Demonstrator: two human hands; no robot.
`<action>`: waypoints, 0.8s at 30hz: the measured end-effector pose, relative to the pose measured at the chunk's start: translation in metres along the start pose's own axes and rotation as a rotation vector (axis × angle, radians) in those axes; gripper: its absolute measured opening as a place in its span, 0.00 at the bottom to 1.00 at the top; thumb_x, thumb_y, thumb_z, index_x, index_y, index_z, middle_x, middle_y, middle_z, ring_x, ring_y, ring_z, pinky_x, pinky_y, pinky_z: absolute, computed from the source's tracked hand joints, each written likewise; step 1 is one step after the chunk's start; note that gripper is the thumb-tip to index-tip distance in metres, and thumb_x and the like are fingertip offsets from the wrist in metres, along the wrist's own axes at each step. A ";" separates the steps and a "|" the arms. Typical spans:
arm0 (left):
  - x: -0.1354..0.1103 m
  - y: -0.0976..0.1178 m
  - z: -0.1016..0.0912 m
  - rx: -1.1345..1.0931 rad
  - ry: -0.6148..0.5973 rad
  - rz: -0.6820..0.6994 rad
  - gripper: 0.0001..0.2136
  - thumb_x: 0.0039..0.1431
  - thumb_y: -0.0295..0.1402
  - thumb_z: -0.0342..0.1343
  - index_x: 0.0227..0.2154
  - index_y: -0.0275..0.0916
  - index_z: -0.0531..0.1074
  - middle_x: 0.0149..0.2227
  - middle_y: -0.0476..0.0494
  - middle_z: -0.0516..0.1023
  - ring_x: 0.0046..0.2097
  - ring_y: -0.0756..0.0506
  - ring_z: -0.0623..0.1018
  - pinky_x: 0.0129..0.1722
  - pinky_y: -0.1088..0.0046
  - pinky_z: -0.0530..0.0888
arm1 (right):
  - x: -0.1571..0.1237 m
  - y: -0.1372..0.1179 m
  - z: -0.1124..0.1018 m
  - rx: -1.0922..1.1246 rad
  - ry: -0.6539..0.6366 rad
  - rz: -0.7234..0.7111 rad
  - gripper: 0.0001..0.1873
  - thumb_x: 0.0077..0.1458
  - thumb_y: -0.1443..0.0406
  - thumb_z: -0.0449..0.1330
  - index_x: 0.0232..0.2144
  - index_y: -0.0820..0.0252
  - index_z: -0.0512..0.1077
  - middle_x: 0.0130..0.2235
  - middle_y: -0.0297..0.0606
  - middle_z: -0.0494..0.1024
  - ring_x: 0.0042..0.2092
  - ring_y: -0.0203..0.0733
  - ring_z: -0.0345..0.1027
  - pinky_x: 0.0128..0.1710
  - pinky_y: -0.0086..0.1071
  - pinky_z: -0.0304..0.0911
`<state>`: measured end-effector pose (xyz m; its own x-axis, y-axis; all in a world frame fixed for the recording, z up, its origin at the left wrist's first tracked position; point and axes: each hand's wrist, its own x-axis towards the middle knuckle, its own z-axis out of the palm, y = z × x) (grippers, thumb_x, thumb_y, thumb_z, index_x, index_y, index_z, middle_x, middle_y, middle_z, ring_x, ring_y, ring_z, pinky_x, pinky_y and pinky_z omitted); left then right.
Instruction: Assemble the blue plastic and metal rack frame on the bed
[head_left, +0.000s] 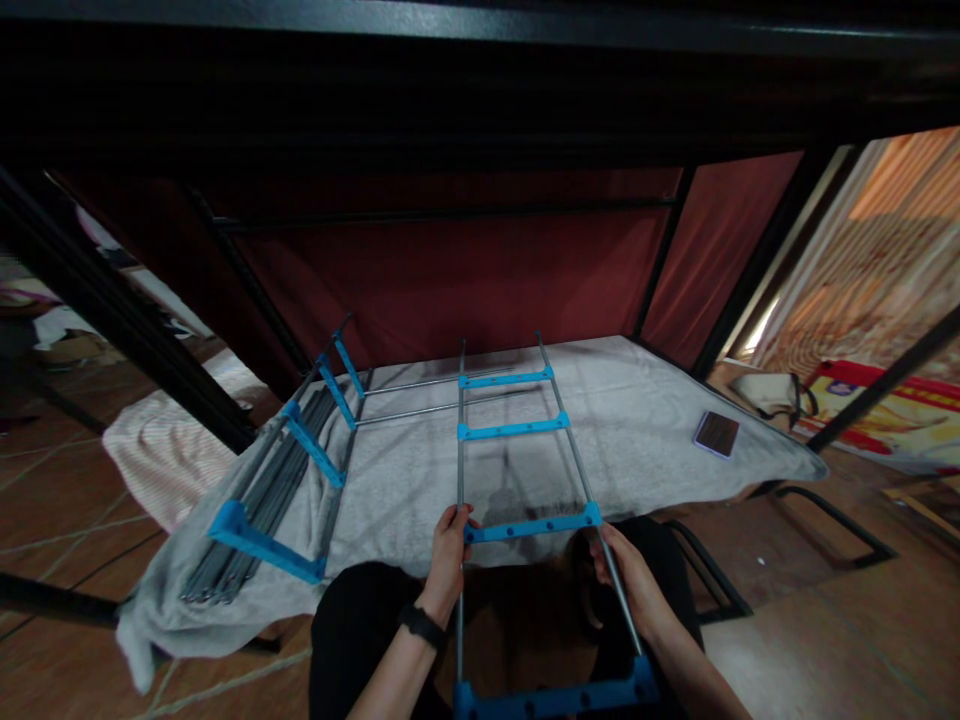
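My left hand (448, 553) is closed round one metal rod of a ladder-like frame (532, 528), beside its third blue crosspiece from the far end. My right hand (628, 572) grips the opposite rod near that crosspiece. The frame extends from over my lap to above the grey cloth (637, 400). At left, a bundle of rods (281, 500) shows between the sides of a second frame (262, 541). A dark rectangular object (716, 435) lies at right.
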<state>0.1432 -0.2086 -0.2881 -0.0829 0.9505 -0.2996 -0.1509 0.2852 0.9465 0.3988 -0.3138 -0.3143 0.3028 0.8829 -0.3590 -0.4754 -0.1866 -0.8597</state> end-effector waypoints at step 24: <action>-0.042 0.032 -0.006 0.051 -0.080 0.094 0.21 0.53 0.54 0.54 0.36 0.39 0.69 0.24 0.51 0.69 0.19 0.55 0.60 0.15 0.80 0.50 | 0.101 -0.161 0.069 0.020 0.013 -0.186 0.09 0.58 0.60 0.56 0.37 0.58 0.72 0.32 0.38 0.78 0.31 0.37 0.72 0.30 0.28 0.71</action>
<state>0.1363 -0.2403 -0.2455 -0.0155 0.9795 -0.2007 -0.0954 0.1983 0.9755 0.4488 -0.1650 -0.1875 0.3977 0.8956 -0.1993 -0.4268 -0.0117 -0.9043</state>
